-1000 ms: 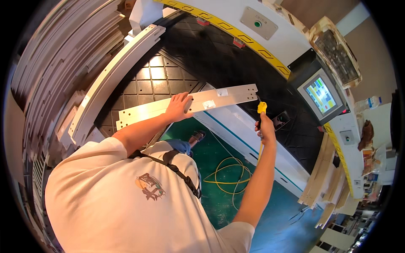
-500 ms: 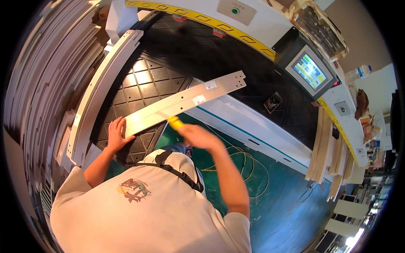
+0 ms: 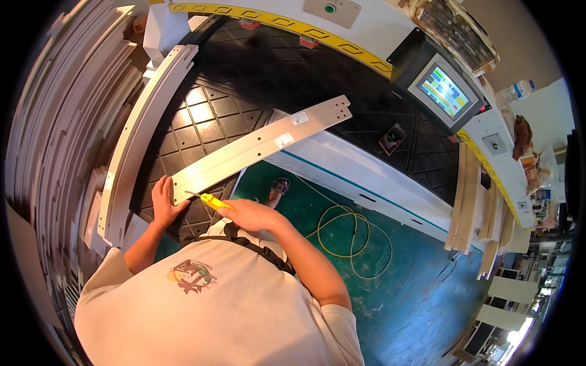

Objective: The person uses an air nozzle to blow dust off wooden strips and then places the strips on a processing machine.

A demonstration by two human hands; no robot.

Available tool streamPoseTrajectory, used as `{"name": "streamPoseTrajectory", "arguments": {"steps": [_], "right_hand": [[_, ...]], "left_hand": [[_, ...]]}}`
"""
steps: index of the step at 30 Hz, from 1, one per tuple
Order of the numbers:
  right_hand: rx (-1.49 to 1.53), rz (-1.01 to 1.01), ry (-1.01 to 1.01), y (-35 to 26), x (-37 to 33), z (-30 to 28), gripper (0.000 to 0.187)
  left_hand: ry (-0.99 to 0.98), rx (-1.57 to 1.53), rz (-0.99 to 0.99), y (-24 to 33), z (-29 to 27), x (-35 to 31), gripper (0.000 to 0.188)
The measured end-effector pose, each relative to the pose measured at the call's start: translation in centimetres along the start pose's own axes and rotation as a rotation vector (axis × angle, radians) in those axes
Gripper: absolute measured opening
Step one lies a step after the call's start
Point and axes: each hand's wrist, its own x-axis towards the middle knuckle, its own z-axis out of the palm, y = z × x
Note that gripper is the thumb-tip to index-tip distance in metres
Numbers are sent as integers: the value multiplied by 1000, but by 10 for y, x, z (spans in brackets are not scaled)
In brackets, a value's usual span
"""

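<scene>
Two pale long boards (image 3: 238,152) lie side by side, slanting across a black grooved machine bed, with white labels and drilled holes on their upper faces. At their near left end is my left hand (image 3: 166,204). Its fingers are stretched out against the end, with the thumb spread toward the near corner. My right hand (image 3: 247,215) is closed round a yellow tool (image 3: 212,201) with a thin tip, whose exact kind I cannot make out. That tip points left, close to the near corner of the boards; whether it touches them is unclear.
Long pale boards (image 3: 137,134) stand along the left, beside stacked panels (image 3: 67,110). A lit control screen (image 3: 448,91) is at the upper right. A dark small device (image 3: 392,139) rests on the bed. Coiled yellow hose (image 3: 342,229) lies on the green floor; more boards (image 3: 467,201) stand right.
My right hand has moved left and nearer to me with the yellow tool, from the boards' near edge to their left end. The left hand stays at the end. A sandalled foot now shows.
</scene>
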Motion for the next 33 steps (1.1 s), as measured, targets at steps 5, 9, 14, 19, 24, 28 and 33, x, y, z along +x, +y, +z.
{"name": "streamPoseTrajectory", "arguments": {"steps": [5, 9, 14, 19, 24, 28, 33], "right_hand": [[-23, 8, -56, -17, -6, -16, 51], [58, 75, -249, -3, -9, -42, 44], [230, 258, 261, 38, -29, -118, 65], [-52, 453, 941, 121, -87, -234, 55], [-64, 626, 1073, 116, -108, -265, 57], [-107, 482, 750, 103, -87, -217, 49], [73, 194, 76, 52, -35, -108, 48]], "left_hand": [[-8, 5, 3, -2, 0, 0, 100], [-16, 10, 15, -1, 1, 2, 100], [-6, 11, -6, -5, -2, -5, 100], [-9, -12, 32, 1, 2, 6, 100], [12, -1, 17, -4, 2, -2, 100], [-12, 3, -1, -3, 1, -2, 100], [-5, -18, -4, -6, 4, -4, 100]]}}
